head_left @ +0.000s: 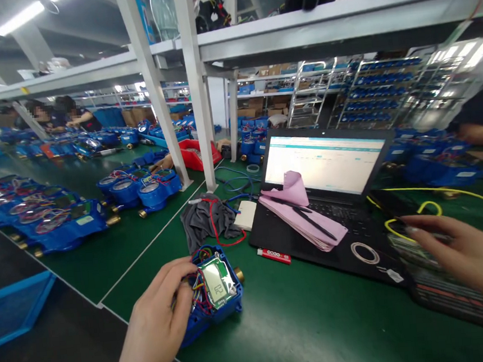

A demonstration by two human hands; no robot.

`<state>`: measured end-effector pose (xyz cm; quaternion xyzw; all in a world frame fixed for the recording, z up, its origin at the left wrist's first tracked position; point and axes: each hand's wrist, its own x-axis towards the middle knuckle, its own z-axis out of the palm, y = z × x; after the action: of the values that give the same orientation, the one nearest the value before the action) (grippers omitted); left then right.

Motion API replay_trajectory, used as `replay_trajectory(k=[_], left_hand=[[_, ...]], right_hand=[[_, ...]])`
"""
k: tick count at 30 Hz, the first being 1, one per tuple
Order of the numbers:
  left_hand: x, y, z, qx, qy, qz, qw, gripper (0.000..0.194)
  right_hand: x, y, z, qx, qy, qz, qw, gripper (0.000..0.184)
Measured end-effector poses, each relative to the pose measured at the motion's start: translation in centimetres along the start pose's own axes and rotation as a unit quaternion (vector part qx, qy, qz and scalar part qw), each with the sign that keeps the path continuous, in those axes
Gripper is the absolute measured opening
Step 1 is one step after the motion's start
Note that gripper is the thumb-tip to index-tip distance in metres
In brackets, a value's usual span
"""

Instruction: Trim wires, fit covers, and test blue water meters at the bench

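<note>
My left hand [162, 309] is closed on the near left part of a blue water meter [231, 308], its fingertips among the red, yellow and white wires inside the casing. The meter is open at the top and shows a small circuit board with a display [217, 287] and a brass pipe end [238, 275]. To the right, my right hand [454, 247] pinches a yellow cable [392, 230] between thumb and fingers, beside the laptop. The fingertips partly hide the cable's end. Under that hand lies a dark flat item with printed lettering [454, 292].
An open laptop [324, 162] bears a pink cloth [299, 215], dark tweezers-like tools [313, 222] and a cord ring [365, 253]. Nearby lie a red marker [274, 256] and grey cloth [205, 223]. Several blue meters [54, 214] stand left; shelf posts [195, 95] rise behind. Co-workers sit farther off.
</note>
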<state>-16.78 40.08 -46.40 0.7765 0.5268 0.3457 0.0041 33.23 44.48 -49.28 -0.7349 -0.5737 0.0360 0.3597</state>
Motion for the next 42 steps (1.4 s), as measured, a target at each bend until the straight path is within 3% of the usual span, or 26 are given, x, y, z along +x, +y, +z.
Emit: replay_trajectory(k=[4,7,11,16,20,24,32,38,42], left_hand=[[-0.1,-0.8,0.0,0.016,-0.009,0.015,1.000,0.022],[-0.1,-1.3,0.0,0.026,-0.009,0.025,0.999,0.021],[-0.1,-1.6,0.2,0.021,0.007,0.033,0.999,0.021],[-0.4,-2.0,0.6,-0.009,0.001,0.002,1.000,0.022],[-0.5,-1.4,0.4,-0.051,-0.003,-0.037,0.998,0.021],[-0.4,-0.6,0.1,-0.075,-0.008,-0.058,0.995,0.021],[-0.4,-0.1,0.1,-0.123,-0.014,-0.083,0.989,0.020],[-0.6,0.1,0.2,-0.149,-0.030,-0.105,0.983,0.022],[-0.4,-1.1,-0.3,-0.179,-0.055,-0.139,0.972,0.028]], right_hand=[[-0.6,-7.3,4.6,0.041,-0.077,-0.071,0.994,0.032],[-1.8,-11.3,8.1,0.063,-0.159,-0.142,0.975,0.031],[-3.3,-15.2,11.1,0.063,-0.246,-0.219,0.942,0.026],[-3.0,-18.5,13.4,0.043,-0.283,-0.254,0.924,0.026],[-2.1,-20.5,15.2,0.034,-0.288,-0.254,0.923,0.013],[-0.6,-22.9,17.4,0.039,-0.276,-0.238,0.930,0.016],[2.7,-27.4,22.0,0.105,-0.263,-0.128,0.950,0.022],[2.2,-31.6,24.2,0.235,-0.331,-0.068,0.911,0.025],[2.0,-32.6,22.1,0.317,-0.344,-0.088,0.879,0.023]])
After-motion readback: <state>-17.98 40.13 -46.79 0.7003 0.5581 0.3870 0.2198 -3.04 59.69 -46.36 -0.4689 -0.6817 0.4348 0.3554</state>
